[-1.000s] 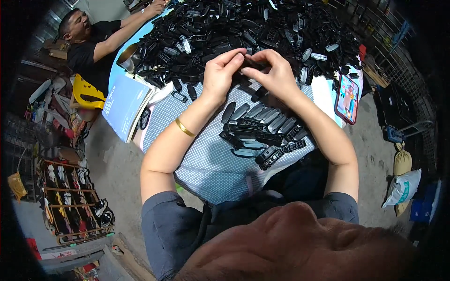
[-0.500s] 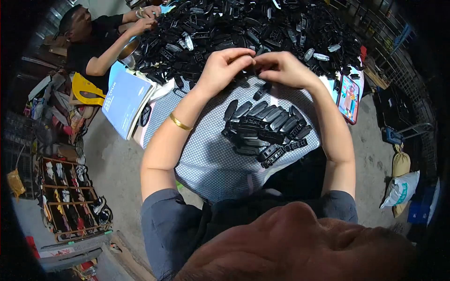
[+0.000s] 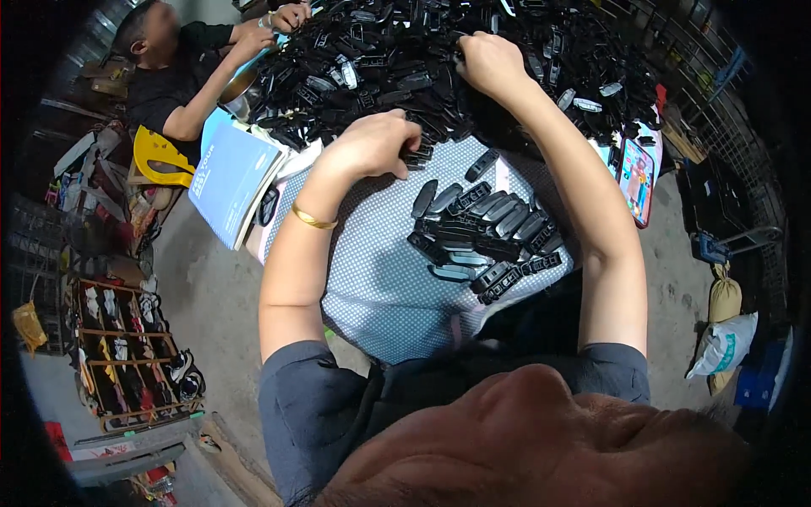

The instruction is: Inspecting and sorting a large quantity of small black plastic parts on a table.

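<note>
My left hand is at the near edge of a heap of black plastic pieces, its fingers curled and a ridged black plastic piece between thumb and forefinger. Farther in, my right hand reaches over the heap with its fingers bent together; what is at their tips is mostly hidden. Between my forearms lies a smaller group of oblong black plastic casings, some glossy, some showing slotted insides. One single casing lies apart, just beyond that group.
A patterned grey-white cloth covers the table. Left of it lie a blue-covered book and a metal bowl; at right, a phone with a lit screen. A co-worker handles something at the far left. A yellow stool stands there.
My hands were together at the heap's near edge. They have parted: the right moved away into the heap, the left back and to the left. A casing now lies beyond the smaller group.
</note>
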